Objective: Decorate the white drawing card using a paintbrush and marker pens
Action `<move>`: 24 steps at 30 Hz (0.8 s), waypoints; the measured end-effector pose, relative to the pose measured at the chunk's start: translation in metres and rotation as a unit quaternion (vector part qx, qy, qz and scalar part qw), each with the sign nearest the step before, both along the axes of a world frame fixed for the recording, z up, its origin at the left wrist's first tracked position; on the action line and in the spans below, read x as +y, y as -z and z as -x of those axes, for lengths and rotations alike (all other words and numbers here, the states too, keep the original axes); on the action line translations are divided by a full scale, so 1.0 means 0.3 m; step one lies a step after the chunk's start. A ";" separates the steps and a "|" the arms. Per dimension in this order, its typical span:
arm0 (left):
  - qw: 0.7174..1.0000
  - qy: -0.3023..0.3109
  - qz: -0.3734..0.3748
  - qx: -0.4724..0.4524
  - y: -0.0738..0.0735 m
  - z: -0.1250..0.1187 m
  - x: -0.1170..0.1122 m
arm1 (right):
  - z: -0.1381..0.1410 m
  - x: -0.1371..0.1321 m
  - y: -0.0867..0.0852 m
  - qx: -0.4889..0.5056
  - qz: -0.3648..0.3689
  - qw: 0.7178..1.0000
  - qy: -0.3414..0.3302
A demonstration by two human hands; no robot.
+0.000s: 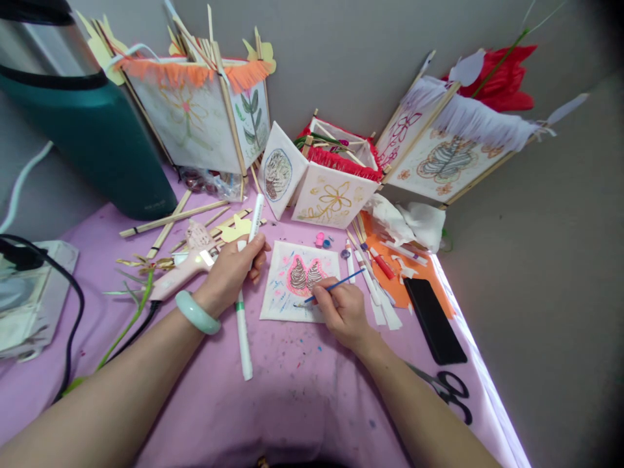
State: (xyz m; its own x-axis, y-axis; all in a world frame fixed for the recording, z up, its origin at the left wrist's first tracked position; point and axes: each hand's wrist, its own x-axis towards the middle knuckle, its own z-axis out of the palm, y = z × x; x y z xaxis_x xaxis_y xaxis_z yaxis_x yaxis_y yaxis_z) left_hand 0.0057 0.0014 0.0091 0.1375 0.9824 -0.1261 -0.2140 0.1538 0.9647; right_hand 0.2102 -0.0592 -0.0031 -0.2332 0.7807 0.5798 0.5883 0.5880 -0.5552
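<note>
My right hand [341,311] is closed in a pinch on a thin blue paintbrush [336,286], its tip resting on a white paper square [298,279] painted with two brown shapes on pink. My left hand [234,270], a pale green bangle [196,313] on its wrist, is curled around a white marker [255,218] that points up and away. A second white marker with a green band [242,335] lies on the purple cloth just below that hand.
A pink glue gun [182,270] and wooden sticks [170,220] lie left. Paper lanterns [205,110] [322,185] [448,149] stand at the back. A black phone [433,320], scissors [448,390], orange paper [394,273] and small paint pots [322,240] sit right. A teal appliance [82,123] and cable [73,305] occupy the left.
</note>
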 end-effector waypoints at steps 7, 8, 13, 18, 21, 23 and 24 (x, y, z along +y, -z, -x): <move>1.000 0.005 -0.004 0.010 -0.003 0.001 -0.002 | 0.003 -0.015 -0.026 0.048 -0.004 0.999 0.017; 1.000 0.004 -0.004 0.010 -0.004 0.001 -0.002 | 0.009 -0.017 -0.026 0.055 0.012 0.998 0.002; 1.000 0.004 -0.004 0.009 0.001 0.002 0.000 | 0.023 -0.013 -0.008 0.017 0.029 0.998 -0.050; 1.000 0.008 -0.005 0.001 0.005 0.003 0.002 | 0.007 -0.013 -0.010 0.031 0.013 0.999 -0.012; 1.000 0.006 -0.003 0.002 0.000 0.001 0.001 | 0.007 -0.015 -0.019 0.041 0.027 0.998 -0.039; 1.000 0.004 -0.001 0.005 -0.003 0.000 0.001 | 0.009 -0.014 -0.021 0.030 0.040 0.997 -0.063; 1.000 0.004 -0.001 0.005 -0.003 -0.001 0.001 | 0.008 -0.012 -0.021 0.021 0.047 0.996 -0.072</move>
State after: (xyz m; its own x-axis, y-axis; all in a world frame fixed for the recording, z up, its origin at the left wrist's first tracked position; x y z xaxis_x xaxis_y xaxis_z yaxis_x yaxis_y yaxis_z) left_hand 0.0060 0.0016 0.0100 0.1439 0.9816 -0.1254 -0.2026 0.1532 0.9672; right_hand 0.2077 -0.0627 0.0032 -0.3243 0.7915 0.5181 0.4760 0.6098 -0.6337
